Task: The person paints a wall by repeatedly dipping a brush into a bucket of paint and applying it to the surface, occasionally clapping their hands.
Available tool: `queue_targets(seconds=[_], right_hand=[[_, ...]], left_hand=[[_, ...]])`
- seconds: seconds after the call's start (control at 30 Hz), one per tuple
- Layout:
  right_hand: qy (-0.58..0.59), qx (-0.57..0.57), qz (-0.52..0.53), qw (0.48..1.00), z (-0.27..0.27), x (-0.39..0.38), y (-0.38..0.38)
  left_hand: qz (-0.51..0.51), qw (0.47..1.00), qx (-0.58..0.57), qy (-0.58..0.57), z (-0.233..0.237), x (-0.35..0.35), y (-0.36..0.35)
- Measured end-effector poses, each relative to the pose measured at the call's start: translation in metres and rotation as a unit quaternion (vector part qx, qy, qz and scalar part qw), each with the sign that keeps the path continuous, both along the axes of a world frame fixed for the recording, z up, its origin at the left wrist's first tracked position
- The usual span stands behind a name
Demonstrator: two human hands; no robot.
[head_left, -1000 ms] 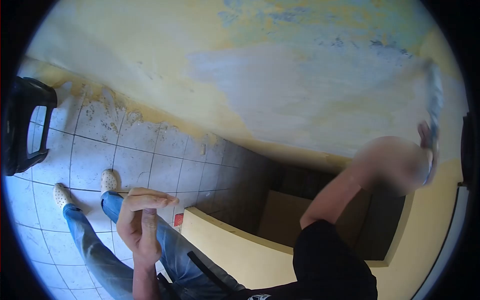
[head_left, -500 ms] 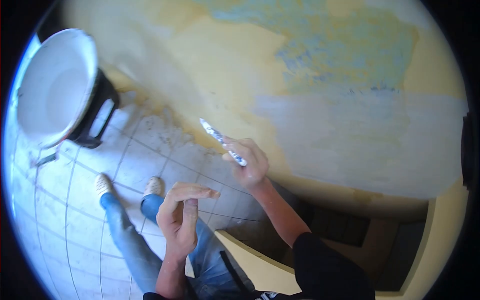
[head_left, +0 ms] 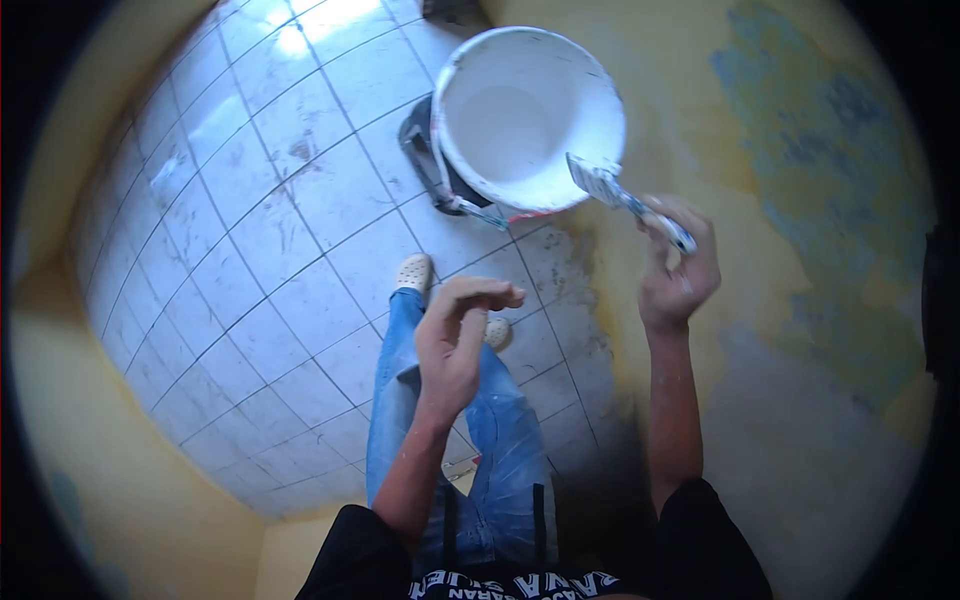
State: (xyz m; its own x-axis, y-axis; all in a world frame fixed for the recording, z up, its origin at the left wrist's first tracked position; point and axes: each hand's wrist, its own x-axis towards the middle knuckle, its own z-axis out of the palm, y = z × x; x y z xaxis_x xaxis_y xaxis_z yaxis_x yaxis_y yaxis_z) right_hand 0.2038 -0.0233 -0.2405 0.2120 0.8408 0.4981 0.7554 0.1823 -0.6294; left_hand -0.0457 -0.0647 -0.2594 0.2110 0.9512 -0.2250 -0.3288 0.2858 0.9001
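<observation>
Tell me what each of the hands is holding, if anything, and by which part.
The right hand holds a putty knife by its handle, with the blade toward the white bucket. The left hand holds nothing.

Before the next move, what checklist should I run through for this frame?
1. Right hand closed firmly on the putty knife: ok.
2. Knife blade reaches the bucket at its near rim: ok.
3. Bucket shows white inside: ok. How much material is left: cannot tell.
4. Bucket sits steady on the dark stool: cannot tell, most of the stool is hidden beneath it.
5. Left hand empty, fingers curled, well apart from the blade: ok.
6. Blade clean of old material: cannot tell.
</observation>
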Motion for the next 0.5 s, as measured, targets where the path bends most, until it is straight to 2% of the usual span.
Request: queue_targets(seconds=[0.1, 0.2, 0.33, 0.43, 0.5], right_hand=[[-0.014, -0.100, 0.033, 0.994, -0.023, -0.024, 0.054], [0.057, -0.196, 0.043, 0.978, -0.074, -0.039, 0.111], [0.048, -0.260, 0.065, 0.962, -0.132, -0.037, 0.151], [0.072, -0.262, 0.040, 0.961, -0.141, -0.045, 0.168], [0.058, -0.266, 0.067, 0.960, -0.147, -0.046, 0.169]], left_hand=[[-0.010, 1.000, -0.005, -0.005, 0.000, -0.009, 0.012], [-0.012, 1.000, -0.018, -0.020, -0.012, -0.016, 0.035], [-0.010, 0.998, -0.045, -0.038, -0.030, -0.011, 0.059], [-0.016, 0.998, -0.052, -0.044, -0.049, -0.019, 0.086], [-0.016, 0.997, -0.062, -0.039, -0.054, -0.019, 0.097]])
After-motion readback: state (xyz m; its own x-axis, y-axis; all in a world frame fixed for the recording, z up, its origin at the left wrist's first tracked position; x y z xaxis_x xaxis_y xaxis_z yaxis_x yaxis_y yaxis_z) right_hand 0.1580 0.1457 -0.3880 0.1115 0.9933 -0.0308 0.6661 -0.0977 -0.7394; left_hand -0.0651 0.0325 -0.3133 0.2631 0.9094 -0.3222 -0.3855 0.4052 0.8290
